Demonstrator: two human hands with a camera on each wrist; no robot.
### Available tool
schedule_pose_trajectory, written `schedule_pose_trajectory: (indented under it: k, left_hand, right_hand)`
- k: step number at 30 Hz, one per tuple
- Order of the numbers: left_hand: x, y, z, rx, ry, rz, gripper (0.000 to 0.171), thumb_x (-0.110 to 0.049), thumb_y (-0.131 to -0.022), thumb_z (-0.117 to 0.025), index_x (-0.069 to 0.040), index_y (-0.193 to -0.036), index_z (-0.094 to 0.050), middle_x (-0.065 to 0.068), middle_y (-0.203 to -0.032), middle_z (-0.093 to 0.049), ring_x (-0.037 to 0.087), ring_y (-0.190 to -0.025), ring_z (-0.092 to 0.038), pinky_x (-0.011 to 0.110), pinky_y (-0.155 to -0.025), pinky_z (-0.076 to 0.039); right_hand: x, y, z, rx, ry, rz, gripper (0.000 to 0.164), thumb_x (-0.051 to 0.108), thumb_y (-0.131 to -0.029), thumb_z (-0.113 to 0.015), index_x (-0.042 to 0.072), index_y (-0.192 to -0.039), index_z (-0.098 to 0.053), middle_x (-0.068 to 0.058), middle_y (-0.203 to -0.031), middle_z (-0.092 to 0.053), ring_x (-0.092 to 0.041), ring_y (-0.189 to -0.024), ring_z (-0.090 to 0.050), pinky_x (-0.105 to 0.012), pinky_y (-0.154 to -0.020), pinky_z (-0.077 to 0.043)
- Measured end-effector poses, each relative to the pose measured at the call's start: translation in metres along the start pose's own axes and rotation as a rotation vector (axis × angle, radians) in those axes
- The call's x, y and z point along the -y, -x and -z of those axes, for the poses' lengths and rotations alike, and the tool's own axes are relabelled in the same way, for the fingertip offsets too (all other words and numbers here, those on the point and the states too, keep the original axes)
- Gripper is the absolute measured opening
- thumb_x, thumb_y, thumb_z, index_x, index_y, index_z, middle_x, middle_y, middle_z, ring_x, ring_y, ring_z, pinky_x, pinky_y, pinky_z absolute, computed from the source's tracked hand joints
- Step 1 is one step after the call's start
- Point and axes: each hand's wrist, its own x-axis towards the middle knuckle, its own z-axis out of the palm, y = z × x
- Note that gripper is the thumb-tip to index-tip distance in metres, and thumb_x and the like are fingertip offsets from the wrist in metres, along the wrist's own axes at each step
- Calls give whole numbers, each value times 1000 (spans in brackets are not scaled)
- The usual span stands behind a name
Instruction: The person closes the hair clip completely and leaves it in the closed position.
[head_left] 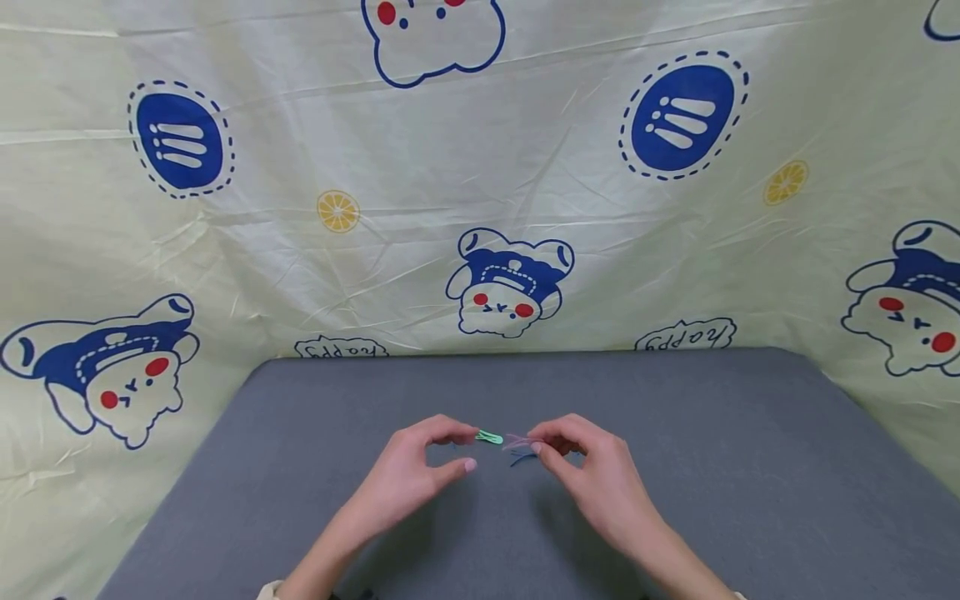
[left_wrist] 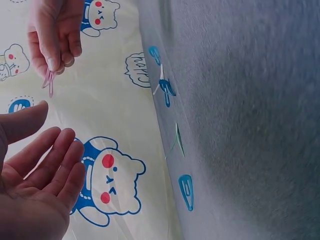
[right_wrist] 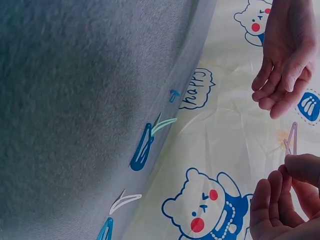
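Note:
Pinched between the thumb and fingers of my right hand (head_left: 588, 454) is a pink snap hair clip (right_wrist: 293, 137), its two arms spread apart and pointing toward the left hand. My left hand (head_left: 420, 462) is held up across from it, thumb and fingers apart, with nothing between them in the left wrist view (left_wrist: 45, 170). A green hair clip (head_left: 489, 437) shows just beyond the left fingertips in the head view; both wrist views show it lying on the table. Near the right fingertips, a blue hair clip (head_left: 522, 457) is partly hidden behind the hand.
Several more hair clips lie on the grey table (head_left: 300, 500): a light blue one (left_wrist: 186, 192), a dark blue one (right_wrist: 141, 152) touching the green, and a white one (right_wrist: 126, 200). A printed cream cloth (head_left: 262, 250) hangs behind the table's far edge.

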Motion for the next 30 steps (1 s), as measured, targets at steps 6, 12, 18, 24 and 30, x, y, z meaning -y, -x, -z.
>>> schedule_pose_trajectory:
  k: [6, 12, 18, 24, 30]
  left_hand:
    - [-4, 10, -4, -17, 32, -12, 27, -19, -85, -78, -23, -110, -71, -14, -106, -66, 10, -101, -60, 38, -92, -48]
    - [-14, 14, -7, -33, 57, -27, 27, -17, -85, -79, -26, -109, -71, -18, -104, -65, 11, -101, -61, 37, -91, -49]
    - [-21, 18, -12, -72, 75, -66, 29, -20, -84, -80, -32, -108, -71, -21, -104, -64, 7, -101, -60, 34, -91, -48]
    - [-24, 22, -18, -70, 104, -92, 34, -26, -84, -80, -34, -115, -70, -20, -108, -64, 7, -105, -60, 34, -93, -48]
    - [-23, 21, -23, -77, 112, -116, 33, -26, -82, -81, -30, -114, -72, -20, -108, -65, 8, -106, -60, 35, -92, -49]
  right_hand:
    - [5, 8, 1, -14, -19, 14, 19, 11, -87, -76, 28, -95, -73, 18, -88, -63, -5, -80, -58, -28, -73, -51]
    - [12, 15, 2, -24, -19, 8, 23, 11, -86, -77, 32, -95, -73, 20, -87, -62, -4, -80, -58, -27, -73, -51]
    - [14, 21, 1, -31, -35, 75, 26, 8, -85, -77, 32, -94, -72, 20, -87, -61, -3, -79, -59, -26, -73, -51]
    - [16, 24, -1, -11, -61, 101, 28, 3, -85, -76, 30, -94, -72, 19, -88, -62, -3, -79, -59, -26, -72, -51]
    - [16, 28, -3, -20, -83, 197, 28, 2, -85, -75, 29, -95, -72, 16, -90, -63, -3, -80, -59, -24, -72, -50]
